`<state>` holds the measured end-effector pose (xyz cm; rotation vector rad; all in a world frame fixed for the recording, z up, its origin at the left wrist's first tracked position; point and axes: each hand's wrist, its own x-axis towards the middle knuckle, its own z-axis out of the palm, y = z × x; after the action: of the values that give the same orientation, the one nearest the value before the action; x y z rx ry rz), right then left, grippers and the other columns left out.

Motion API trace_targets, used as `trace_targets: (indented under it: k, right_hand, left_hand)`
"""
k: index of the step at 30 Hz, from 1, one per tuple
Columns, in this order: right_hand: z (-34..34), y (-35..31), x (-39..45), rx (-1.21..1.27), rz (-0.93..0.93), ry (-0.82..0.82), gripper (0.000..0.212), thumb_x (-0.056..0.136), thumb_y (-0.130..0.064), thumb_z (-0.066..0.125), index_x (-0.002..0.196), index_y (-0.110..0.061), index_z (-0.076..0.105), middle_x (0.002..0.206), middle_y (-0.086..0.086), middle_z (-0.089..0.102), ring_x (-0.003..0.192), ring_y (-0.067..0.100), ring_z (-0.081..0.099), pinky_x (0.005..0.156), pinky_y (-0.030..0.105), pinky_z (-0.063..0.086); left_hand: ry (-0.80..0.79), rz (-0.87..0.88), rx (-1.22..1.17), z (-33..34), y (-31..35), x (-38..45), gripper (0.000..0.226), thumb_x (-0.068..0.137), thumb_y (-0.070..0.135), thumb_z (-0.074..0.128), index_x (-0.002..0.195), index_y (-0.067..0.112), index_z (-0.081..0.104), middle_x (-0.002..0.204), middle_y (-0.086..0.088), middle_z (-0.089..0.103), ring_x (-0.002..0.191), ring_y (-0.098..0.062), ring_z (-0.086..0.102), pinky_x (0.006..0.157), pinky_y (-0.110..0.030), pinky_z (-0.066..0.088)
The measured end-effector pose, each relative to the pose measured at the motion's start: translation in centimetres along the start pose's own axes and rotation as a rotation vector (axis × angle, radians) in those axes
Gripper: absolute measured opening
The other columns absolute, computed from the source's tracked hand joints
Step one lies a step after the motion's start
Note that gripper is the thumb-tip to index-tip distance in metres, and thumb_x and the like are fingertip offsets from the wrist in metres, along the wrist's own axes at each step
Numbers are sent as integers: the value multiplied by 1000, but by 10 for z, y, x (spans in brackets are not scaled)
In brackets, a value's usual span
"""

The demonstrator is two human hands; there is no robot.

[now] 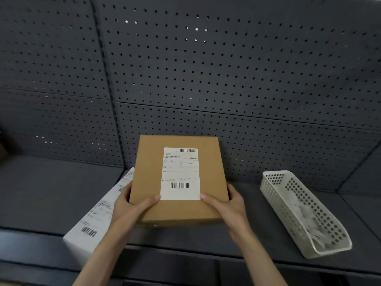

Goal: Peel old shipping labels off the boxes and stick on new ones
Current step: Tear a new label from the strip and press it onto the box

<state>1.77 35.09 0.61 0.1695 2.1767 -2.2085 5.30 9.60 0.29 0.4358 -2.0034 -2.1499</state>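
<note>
A person is holding a flat brown cardboard box [177, 180] in both hands at the middle of the dark grey surface [51, 195]. The left hand [132, 207] is gripping the box's near left corner, its thumb lying on the top face and just touching the lower left corner of the white shipping label [180, 174]; its fingers are wrapping round the left side. The right hand [228, 203] is gripping the near right corner in the same way, thumb tip lying at the label's lower right corner. The label is sitting flat on the box's top, a barcode near its far edge and another near its near edge. Whether the box is resting on the surface or lifted slightly cannot be told.

To the left, partly under the box and the left forearm, a long white strip of printed labels [97, 219] is lying on the surface, with a barcode showing near its close end. Well to the right, a white perforated plastic basket [274, 182] is standing with crumpled white paper [309, 221] inside. A dark pegboard wall [206, 69] is rising behind everything.
</note>
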Motion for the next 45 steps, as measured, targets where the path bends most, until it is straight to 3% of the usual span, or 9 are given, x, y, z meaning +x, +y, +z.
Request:
trace_targets:
  k: [5,10,19,23,26,30,32,39,45]
  right_hand:
    - [42,5,2,7,-25,-141,74,61,-22,97,125,-29,61,100,-20,76,92,-1,72,72,14,57]
    - [94,11,-6,-11,-39,-282,84,59,-24,99,133,-25,59,106,-15,76,97,4,73,78,21,59]
    - [204,15,-40,-58,-62,-463,85,58,-24,99,132,-30,58,110,-14,75,96,1,71,80,23,59]
    - [263,17,-67,-61,-62,-524,80,59,-21,98,129,-31,60,104,-15,76,93,0,71,76,21,59]
    - [308,19,-87,-70,-67,-579,81,60,-22,98,131,-28,59,106,-14,75,92,-2,71,75,18,58]
    - [367,23,-116,-89,-75,-654,84,59,-27,99,132,-27,58,111,-12,75,95,1,71,81,25,60]
    - [393,28,-131,-95,-73,-689,81,59,-27,98,130,-29,58,112,-9,74,94,0,71,77,23,59]
    - [480,45,-180,-116,-81,-857,81,57,-27,98,128,-31,58,106,-15,76,96,3,72,75,22,59]
    - [554,62,-205,-141,-83,-994,73,56,-25,98,120,-28,62,107,-9,77,98,9,73,78,23,59]
  left_hand:
    - [161,35,55,-44,0,-18,114,31,60,91,134,31,52,117,8,68,105,-18,67,88,-38,55]
    - [298,45,57,-97,-3,-43,115,32,62,92,135,30,52,118,6,68,103,-18,68,89,-43,57]
    - [520,63,24,-200,-4,-87,105,34,54,88,130,24,58,111,1,71,98,-20,69,73,-27,54]
    - [596,85,-20,-255,1,-107,95,32,51,88,120,31,59,106,3,73,91,-14,71,72,-24,54]
    - [640,100,-37,-298,2,-121,103,33,48,89,129,31,53,108,5,70,94,-13,69,72,-22,53]
    - [698,113,-64,-359,-4,-142,116,43,41,98,145,27,45,119,2,67,103,-17,67,86,-33,54]
    - [724,109,-74,-385,-9,-154,113,47,35,98,145,26,44,118,2,67,103,-16,68,85,-31,54]
    - [923,74,-74,-466,-27,-201,121,23,64,93,131,32,50,112,7,69,100,-14,68,80,-27,53]
    - [1056,33,-99,-524,-46,-227,113,35,53,97,135,25,55,118,0,71,104,-20,70,95,-47,56]
